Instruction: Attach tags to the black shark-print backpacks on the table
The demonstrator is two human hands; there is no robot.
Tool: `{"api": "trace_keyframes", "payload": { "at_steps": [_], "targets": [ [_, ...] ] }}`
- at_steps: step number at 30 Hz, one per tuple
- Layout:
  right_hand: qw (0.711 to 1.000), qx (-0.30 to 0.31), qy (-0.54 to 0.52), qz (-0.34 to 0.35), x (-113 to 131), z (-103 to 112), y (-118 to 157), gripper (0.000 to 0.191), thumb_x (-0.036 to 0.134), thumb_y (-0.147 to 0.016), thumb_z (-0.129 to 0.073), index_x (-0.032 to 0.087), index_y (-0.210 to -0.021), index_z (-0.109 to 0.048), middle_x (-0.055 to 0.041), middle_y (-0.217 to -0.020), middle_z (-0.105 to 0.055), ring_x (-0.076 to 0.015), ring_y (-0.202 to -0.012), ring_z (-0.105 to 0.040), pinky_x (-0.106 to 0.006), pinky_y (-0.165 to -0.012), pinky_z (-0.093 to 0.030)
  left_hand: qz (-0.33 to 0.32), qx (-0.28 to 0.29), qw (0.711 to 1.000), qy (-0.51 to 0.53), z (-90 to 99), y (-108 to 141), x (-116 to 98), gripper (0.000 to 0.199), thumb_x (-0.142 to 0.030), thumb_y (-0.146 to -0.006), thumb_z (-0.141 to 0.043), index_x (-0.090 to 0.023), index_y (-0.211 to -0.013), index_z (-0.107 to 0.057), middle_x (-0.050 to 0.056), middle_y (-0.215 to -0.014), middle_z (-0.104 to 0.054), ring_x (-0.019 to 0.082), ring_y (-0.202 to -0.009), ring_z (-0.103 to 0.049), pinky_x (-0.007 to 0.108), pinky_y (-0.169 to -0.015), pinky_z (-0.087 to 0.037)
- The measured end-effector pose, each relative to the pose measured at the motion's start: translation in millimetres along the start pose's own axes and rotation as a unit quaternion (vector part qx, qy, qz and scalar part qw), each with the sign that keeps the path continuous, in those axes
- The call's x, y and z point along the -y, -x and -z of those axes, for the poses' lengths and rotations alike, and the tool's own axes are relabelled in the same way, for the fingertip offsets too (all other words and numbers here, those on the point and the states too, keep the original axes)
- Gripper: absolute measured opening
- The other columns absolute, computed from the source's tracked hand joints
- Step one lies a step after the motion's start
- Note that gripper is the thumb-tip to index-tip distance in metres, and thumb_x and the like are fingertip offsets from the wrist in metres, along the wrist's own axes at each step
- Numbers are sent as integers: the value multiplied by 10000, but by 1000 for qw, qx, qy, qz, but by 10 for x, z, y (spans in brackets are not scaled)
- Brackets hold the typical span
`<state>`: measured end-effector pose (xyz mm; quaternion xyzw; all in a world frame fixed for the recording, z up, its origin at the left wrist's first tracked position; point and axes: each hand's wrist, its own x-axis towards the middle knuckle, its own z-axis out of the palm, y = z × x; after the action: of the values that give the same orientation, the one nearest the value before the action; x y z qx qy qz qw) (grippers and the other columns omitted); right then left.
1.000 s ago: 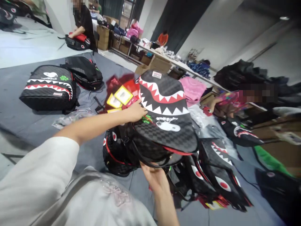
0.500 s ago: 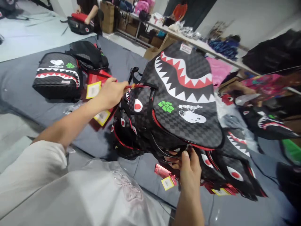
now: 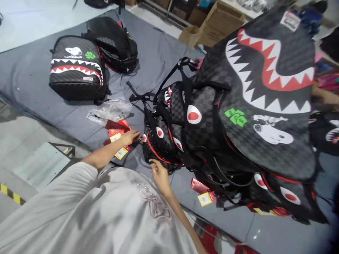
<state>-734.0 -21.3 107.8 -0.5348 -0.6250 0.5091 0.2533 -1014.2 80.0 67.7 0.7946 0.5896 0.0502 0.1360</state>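
Observation:
My left hand [image 3: 130, 137] is closed at the red tags [image 3: 116, 134] with yellow-edged labels, beside the lower end of a pile of black checkered backpacks. My right hand [image 3: 159, 171] touches a small gold zipper part at the lower edge of the lowest backpack [image 3: 161, 141], which has red-and-white eye prints; its fingers are bent together. The large top backpack [image 3: 267, 98], with a shark mouth, green print and white dog figure, lies to the right of both hands.
Two black backpacks [image 3: 76, 70] stand at the upper left of the grey-covered table [image 3: 31, 84]. A clear plastic bag [image 3: 108, 111] lies near the tags. Cardboard boxes [image 3: 219, 24] sit behind. Another person's arm [image 3: 324, 93] shows at the right edge.
Both hands have left the top backpack and moved down and left to the lowest one. The red tags are lower, near the table edge. The view has tilted down.

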Motion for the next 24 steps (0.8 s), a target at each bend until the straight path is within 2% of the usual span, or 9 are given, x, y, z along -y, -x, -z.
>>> {"api": "trace_keyframes", "payload": {
  "at_steps": [2,3,7,11,14,18,21,24],
  "targets": [
    [999,22,-4,-25,9,-294,-240,374,276,-861,-525,146,-1195,-632,-54,-889,-721,-162,-760,-676,-274,-752,-540,-3,-15,1000,-10,20,51,104,484,-200,-840,-602,-157,-1319,-551,133,-1261,-626,230,-1195,-552,356,-1018,-393],
    [999,21,-9,-41,33,-418,-350,373,248,-848,-542,151,-1196,-633,-45,-880,-719,-160,-760,-675,-265,-749,-531,1,-22,1000,-20,37,89,146,472,-204,-846,-598,-138,-1311,-555,145,-1253,-623,249,-1186,-550,376,-1016,-389],
    [991,7,-54,-122,165,-806,-760,282,192,-847,-585,170,-1120,-647,-19,-821,-707,-139,-684,-669,-220,-621,-497,13,-33,998,-51,55,229,242,243,-192,-895,-519,-127,-1076,-667,137,-1030,-679,267,-1036,-593,425,-992,-371],
    [968,12,-126,-218,273,-1093,-1162,111,209,-901,-592,149,-987,-628,0,-753,-678,-89,-518,-619,-162,-445,-391,8,-35,997,-68,33,240,268,234,-173,-923,-461,-139,-934,-692,123,-916,-692,258,-961,-607,450,-1005,-336],
    [949,-7,-183,-255,348,-1243,-1398,103,235,-943,-595,137,-969,-612,16,-760,-656,-67,-521,-592,-150,-428,-378,1,-32,997,-76,71,200,272,214,-180,-913,-487,-133,-958,-691,123,-934,-695,257,-963,-608,439,-981,-341],
    [925,-43,-236,-296,416,-1357,-1598,209,316,-990,-564,126,-912,-602,47,-683,-578,-55,-498,-526,-159,-437,-405,-36,-5,996,-81,203,138,257,196,-228,-917,-521,-152,-955,-698,98,-918,-703,240,-932,-617,432,-966,-340],
    [911,-74,-254,-315,431,-1386,-1731,219,326,-990,-568,126,-908,-598,53,-674,-562,-47,-475,-490,-159,-430,-400,-66,19,993,-91,372,121,287,191,-190,-905,-521,-140,-868,-702,108,-852,-698,247,-873,-620,439,-895,-356],
    [909,-104,-255,-314,447,-1389,-1853,224,328,-1007,-528,131,-921,-592,46,-686,-581,-52,-479,-510,-164,-441,-413,-85,35,990,-103,640,162,406,194,-144,-879,-530,-129,-761,-684,113,-757,-679,252,-802,-617,427,-811,-373]
  ]
}}
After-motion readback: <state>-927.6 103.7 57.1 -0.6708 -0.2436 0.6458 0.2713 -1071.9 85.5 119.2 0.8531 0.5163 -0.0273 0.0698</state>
